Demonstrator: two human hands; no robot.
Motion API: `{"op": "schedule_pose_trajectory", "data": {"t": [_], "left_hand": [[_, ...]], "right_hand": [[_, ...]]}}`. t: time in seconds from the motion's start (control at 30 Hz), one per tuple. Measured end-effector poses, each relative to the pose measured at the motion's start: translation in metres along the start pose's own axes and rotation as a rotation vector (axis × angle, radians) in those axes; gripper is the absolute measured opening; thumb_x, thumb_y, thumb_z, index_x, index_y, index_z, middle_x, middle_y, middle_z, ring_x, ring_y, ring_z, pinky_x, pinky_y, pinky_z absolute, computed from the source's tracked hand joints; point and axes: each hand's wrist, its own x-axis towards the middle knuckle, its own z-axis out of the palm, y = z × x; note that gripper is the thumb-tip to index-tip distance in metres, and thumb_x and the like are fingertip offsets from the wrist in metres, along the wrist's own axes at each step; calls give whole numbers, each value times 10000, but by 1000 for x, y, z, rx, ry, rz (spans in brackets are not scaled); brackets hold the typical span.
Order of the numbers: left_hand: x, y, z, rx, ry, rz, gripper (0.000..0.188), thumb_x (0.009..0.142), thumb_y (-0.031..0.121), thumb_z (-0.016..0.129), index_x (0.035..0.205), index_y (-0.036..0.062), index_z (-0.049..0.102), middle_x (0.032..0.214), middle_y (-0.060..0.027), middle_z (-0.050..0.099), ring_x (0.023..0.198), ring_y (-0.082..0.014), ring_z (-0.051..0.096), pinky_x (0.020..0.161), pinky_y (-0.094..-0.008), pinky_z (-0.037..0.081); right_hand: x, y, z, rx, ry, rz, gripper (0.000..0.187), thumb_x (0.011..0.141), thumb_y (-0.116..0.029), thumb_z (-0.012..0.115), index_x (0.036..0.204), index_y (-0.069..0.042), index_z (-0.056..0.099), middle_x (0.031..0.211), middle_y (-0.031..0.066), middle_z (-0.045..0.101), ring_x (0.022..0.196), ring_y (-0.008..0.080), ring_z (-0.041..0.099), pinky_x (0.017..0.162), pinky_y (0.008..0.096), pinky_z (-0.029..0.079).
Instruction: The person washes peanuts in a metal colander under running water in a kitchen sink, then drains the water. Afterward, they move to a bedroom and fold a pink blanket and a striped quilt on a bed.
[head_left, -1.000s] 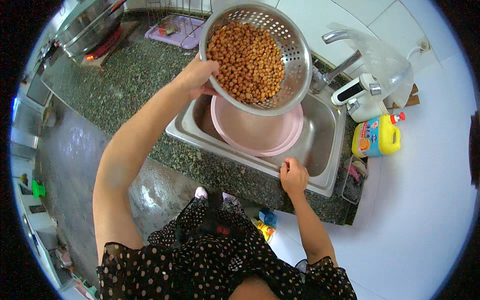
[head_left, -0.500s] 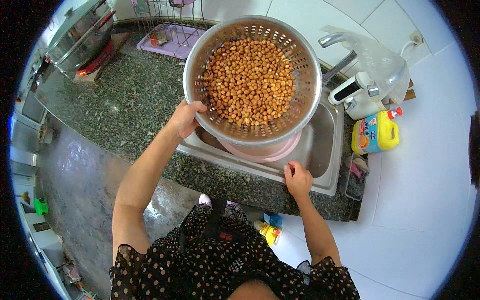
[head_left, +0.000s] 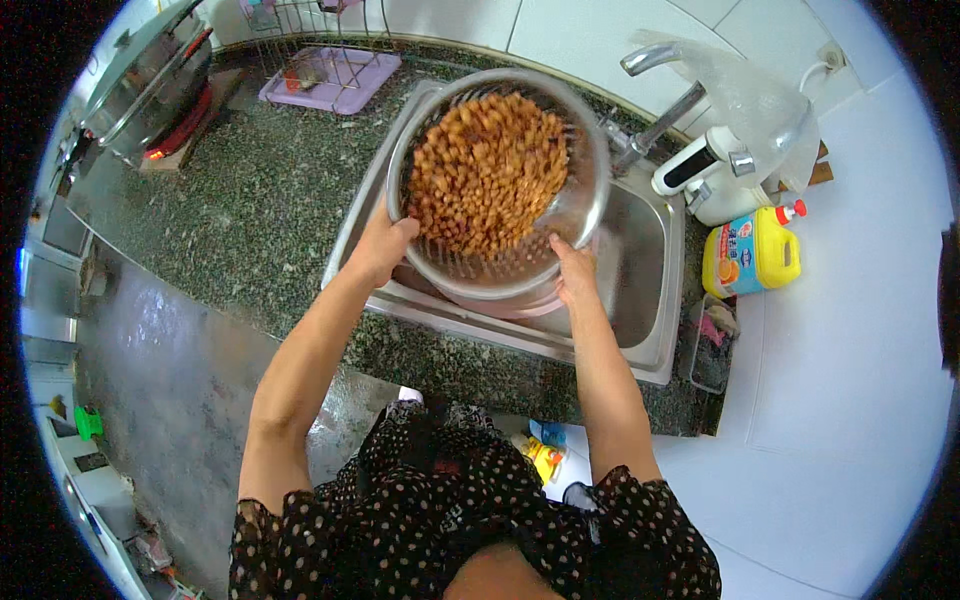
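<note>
Left hand (head_left: 383, 250) and right hand (head_left: 576, 272), apart, both clamped on a steel colander (head_left: 585, 185) over the sink (head_left: 645, 325).
Left grips the rim at its left near side, thumb over the edge; right at its right near side. Inside, round brown kernels (head_left: 490, 170), blurred, banked toward the colander's left wall. Pink basin (head_left: 515, 306) partly hidden below, by the sink's near edge; contact with colander cannot be told. Faucet (head_left: 655, 140) at the sink's back edge; yellow bottle (head_left: 778, 250) beyond its right edge. Lilac tray (head_left: 345, 95) near the counter's (head_left: 250, 190) back edge.
</note>
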Motion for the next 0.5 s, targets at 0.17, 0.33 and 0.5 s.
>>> {"op": "schedule_pose_trajectory", "data": {"t": [0.17,0.33,0.5], "left_hand": [[11,-19,2,-147,77,-219,594,724,0,454,1298,35,303,1093,-119,522,975,-233,497,868,-373,390],[18,-63,-11,-171,99,-10,520,725,29,476,1235,17,375,1068,-107,529,921,-210,505,794,-354,414],[34,-70,-2,-195,64,-374,452,737,83,513,1172,13,416,985,-114,524,811,-215,528,610,-355,461]], "right_hand": [[40,50,-27,-133,19,25,414,809,-29,571,1203,-1,446,1117,79,539,1008,201,509,898,339,375],[16,30,-12,-141,-10,-311,419,807,-47,581,1199,10,445,1133,98,536,1015,206,511,876,330,395],[33,15,-15,-422,55,-354,310,791,-59,596,1084,22,537,1036,81,582,914,177,551,796,310,418]]}}
